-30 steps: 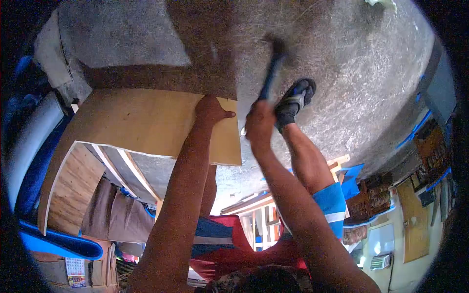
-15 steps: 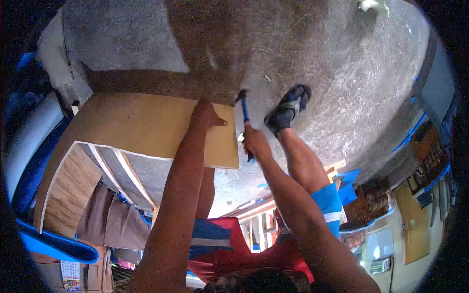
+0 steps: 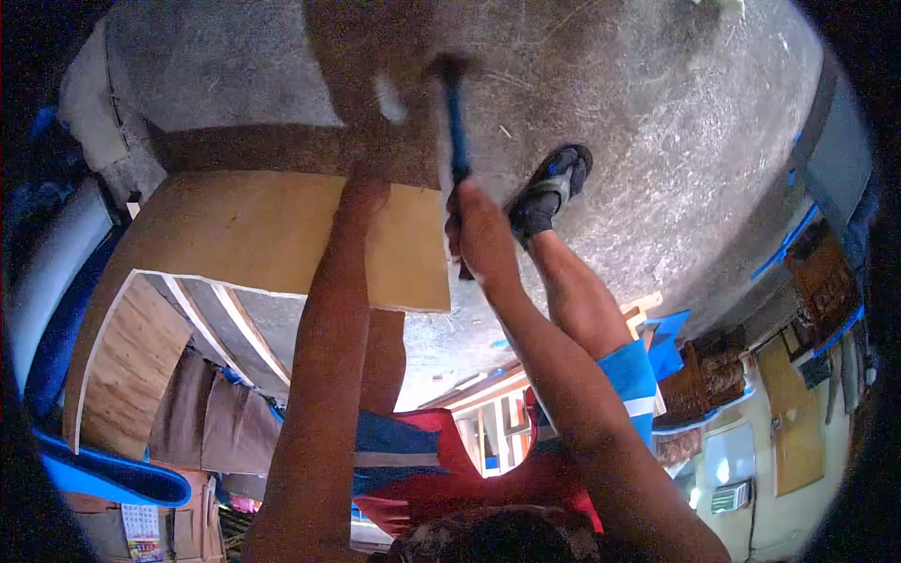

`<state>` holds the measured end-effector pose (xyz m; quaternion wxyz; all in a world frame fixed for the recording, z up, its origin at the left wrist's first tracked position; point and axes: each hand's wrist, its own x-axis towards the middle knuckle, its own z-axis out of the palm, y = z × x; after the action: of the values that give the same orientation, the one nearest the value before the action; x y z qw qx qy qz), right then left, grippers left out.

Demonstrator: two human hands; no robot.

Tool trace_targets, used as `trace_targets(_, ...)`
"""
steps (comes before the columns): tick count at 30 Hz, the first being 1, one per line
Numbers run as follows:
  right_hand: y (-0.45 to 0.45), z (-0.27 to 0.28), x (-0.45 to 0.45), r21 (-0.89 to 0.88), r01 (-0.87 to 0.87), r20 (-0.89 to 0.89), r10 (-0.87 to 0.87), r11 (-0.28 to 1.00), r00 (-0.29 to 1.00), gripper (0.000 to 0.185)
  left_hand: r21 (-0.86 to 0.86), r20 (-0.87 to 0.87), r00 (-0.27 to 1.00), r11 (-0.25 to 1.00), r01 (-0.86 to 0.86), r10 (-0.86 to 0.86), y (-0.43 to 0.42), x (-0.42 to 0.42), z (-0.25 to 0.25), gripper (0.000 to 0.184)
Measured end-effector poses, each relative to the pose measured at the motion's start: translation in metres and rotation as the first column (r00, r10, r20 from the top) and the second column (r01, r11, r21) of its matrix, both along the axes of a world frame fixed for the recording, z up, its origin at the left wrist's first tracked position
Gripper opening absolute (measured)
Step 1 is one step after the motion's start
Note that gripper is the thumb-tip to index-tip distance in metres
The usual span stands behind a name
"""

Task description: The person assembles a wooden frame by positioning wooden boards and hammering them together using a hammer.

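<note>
While your left hand (image 3: 364, 195) rests on the wood panel (image 3: 239, 220), your right hand (image 3: 485, 230) holds the hammer (image 3: 455, 127).
Right fingers (image 3: 455, 228) wrapped round its handle; left fingers' spread, can't tell. Hammer head (image 3: 449, 67) blurred, beyond panel's far right corner.

A woodworking shop, to all appearances. Characteristic features include a hammer (image 3: 456, 127), a large plywood panel (image 3: 253, 225), pale timber strips (image 3: 250, 328) and a scuffed grey floor (image 3: 685, 178).

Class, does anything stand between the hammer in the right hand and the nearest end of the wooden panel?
Nothing visible stands between the hammer and that end; the left hand is on the wooden panel, set back from the end.
</note>
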<state>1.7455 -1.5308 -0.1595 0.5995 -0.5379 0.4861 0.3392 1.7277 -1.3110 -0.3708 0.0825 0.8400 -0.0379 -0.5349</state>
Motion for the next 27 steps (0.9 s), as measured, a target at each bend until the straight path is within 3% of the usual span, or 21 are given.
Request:
trace_targets(1, 0.002, -0.006, 0.003, -0.130, 0.039, 0.189, -0.014, 0.991, 0.982, 0.050, 0.001, 0.044, 0.999, 1.000, -0.002, 0.002, 0.003, 0.006, -0.005, 0.042)
trace_targets(3, 0.010, -0.030, -0.016, -0.252, 0.153, 0.299, -0.073, 0.955, 0.951, 0.050, 0.028, -0.166, 0.985, 0.998, 0.051, -0.045, 0.011, 0.013, -0.007, 0.041)
trace_targets(4, 0.009, -0.040, -0.041, -0.250, 0.155, 0.296, -0.077, 0.956, 0.952, 0.050, 0.030, -0.169, 0.984, 0.998, 0.054, -0.048, 0.018, 0.006, -0.005, 0.041)
trace_targets(5, 0.001, -0.052, -0.069, -0.079, -0.273, 0.076, 0.279, 0.959, 0.957, 0.051, -0.005, 0.002, 0.994, 0.994, 0.110, -0.110, 0.023, 0.000, -0.005, 0.039)
trace_targets(6, -0.001, -0.052, -0.065, 0.032, -0.453, -0.012, 0.454, 0.891, 0.891, 0.051, -0.029, 0.185, 0.969, 0.985, 0.170, -0.162, 0.023, 0.004, -0.004, 0.037)
trace_targets(7, -0.004, -0.054, -0.064, 0.158, -0.617, -0.050, 0.630, 0.771, 0.775, 0.052, -0.026, 0.194, 0.967, 0.985, 0.170, -0.162, 0.023, 0.011, -0.008, 0.037)
trace_targets(8, -0.003, -0.056, -0.065, 0.178, -0.385, -0.184, 0.415, 0.906, 0.891, 0.052, -0.034, 0.116, 0.990, 0.997, -0.076, 0.079, 0.024, 0.016, -0.013, 0.036)
trace_targets(9, -0.005, -0.048, -0.061, 0.165, -0.134, -0.329, 0.183, 0.977, 0.926, 0.052, -0.026, 0.061, 0.977, 0.979, -0.203, 0.204, 0.023, 0.013, -0.009, 0.036)
trace_targets(10, -0.005, -0.036, -0.051, 0.104, -0.002, -0.280, 0.031, 0.995, 0.960, 0.053, -0.009, 0.016, 0.945, 0.945, -0.327, 0.327, 0.020, 0.012, -0.001, 0.036)
trace_targets(11, -0.002, -0.035, -0.049, 0.102, 0.002, -0.285, 0.027, 0.995, 0.958, 0.053, -0.029, 0.043, 0.964, 0.964, -0.263, 0.264, 0.018, 0.016, 0.006, 0.036)
trace_targets(13, 0.001, -0.035, -0.045, -0.071, 0.105, 0.022, -0.104, 0.992, 0.994, 0.054, -0.048, 0.079, 0.976, 0.979, -0.198, 0.201, 0.005, 0.040, 0.021, 0.037)
trace_targets(14, 0.002, -0.037, -0.055, -0.070, 0.106, 0.015, -0.105, 0.992, 0.994, 0.054, -0.022, -0.136, 0.990, 0.999, 0.027, -0.030, -0.001, 0.052, 0.028, 0.036)
trace_targets(16, -0.003, -0.053, -0.084, 0.154, -0.123, -0.309, 0.166, 0.980, 0.937, 0.057, -0.057, -0.328, 0.908, 0.965, 0.255, -0.259, 0.002, 0.040, 0.005, 0.036)
trace_targets(17, -0.006, -0.064, -0.082, 0.285, -0.213, -0.412, 0.320, 0.935, 0.853, 0.058, -0.150, -0.221, 0.959, 0.977, 0.149, -0.180, 0.023, 0.006, -0.042, 0.034)
trace_targets(18, -0.004, -0.062, -0.079, 0.284, -0.210, -0.406, 0.316, 0.936, 0.857, 0.058, -0.198, -0.184, 0.973, 0.975, 0.101, -0.138, 0.031, -0.007, -0.051, 0.033)
trace_targets(21, -0.004, -0.044, -0.082, 0.080, 0.060, -0.290, -0.035, 0.995, 0.956, 0.062, -0.173, -0.108, 0.985, 0.973, -0.150, 0.133, 0.026, -0.010, -0.046, 0.030)
trace_targets(22, 0.001, -0.050, -0.093, 0.101, -0.079, -0.251, 0.102, 0.992, 0.963, 0.064, -0.141, -0.088, 0.965, 0.956, -0.258, 0.247, 0.014, -0.008, -0.033, 0.030)
trace_targets(23, -0.003, -0.057, -0.103, 0.097, -0.076, -0.260, 0.099, 0.992, 0.960, 0.064, -0.108, -0.067, 0.932, 0.926, -0.362, 0.357, 0.002, -0.008, -0.018, 0.029)
trace_targets(25, -0.012, -0.074, -0.107, 0.240, -0.333, -0.300, 0.396, 0.912, 0.868, 0.065, -0.086, -0.032, 0.889, 0.885, -0.458, 0.457, -0.021, 0.004, 0.010, 0.029)
trace_targets(26, -0.012, -0.066, -0.101, 0.116, -0.297, -0.268, 0.318, 0.948, 0.910, 0.058, -0.156, -0.024, 0.900, 0.888, -0.433, 0.434, -0.034, 0.010, 0.027, 0.028)
trace_targets(27, -0.011, -0.056, -0.097, 0.117, -0.296, -0.268, 0.317, 0.948, 0.910, 0.058, -0.190, -0.024, 0.908, 0.889, -0.416, 0.419, -0.036, 0.014, 0.024, 0.027)
